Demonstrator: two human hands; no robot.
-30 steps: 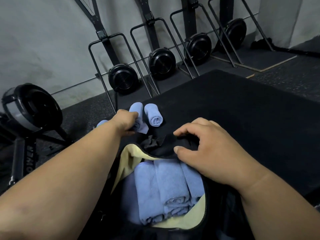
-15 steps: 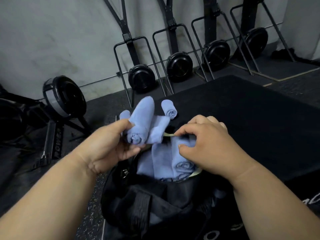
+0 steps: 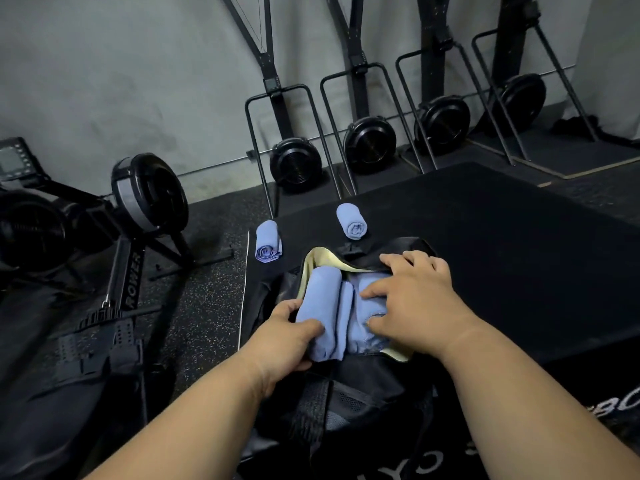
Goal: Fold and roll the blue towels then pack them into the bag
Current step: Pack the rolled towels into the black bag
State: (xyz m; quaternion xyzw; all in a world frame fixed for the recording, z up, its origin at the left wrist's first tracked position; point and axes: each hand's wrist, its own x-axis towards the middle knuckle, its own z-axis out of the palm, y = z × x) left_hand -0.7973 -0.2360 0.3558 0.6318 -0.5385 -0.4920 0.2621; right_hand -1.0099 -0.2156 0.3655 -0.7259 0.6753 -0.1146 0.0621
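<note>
A black bag (image 3: 349, 403) with a pale yellow lining (image 3: 317, 259) lies open on the mat in front of me. My left hand (image 3: 289, 339) grips a rolled blue towel (image 3: 320, 306) at the left side of the opening. Several more rolled blue towels (image 3: 367, 317) sit beside it inside the bag. My right hand (image 3: 412, 299) rests on them, fingers spread and bent, its far fingers at the bag's black rim. Two rolled blue towels lie outside the bag: one (image 3: 268, 241) at the mat's left edge, one (image 3: 351, 221) just beyond the bag.
The black mat (image 3: 502, 258) stretches to the right and beyond the bag. Speckled rubber floor (image 3: 201, 299) lies left of it. A rowing machine (image 3: 131, 237) stands at the left. Several upright machines with black flywheels (image 3: 369, 145) line the grey wall.
My left hand has brought the rolled towel down from above the bag into its left side. My right hand has gone from pinching the rim to resting on the packed towels.
</note>
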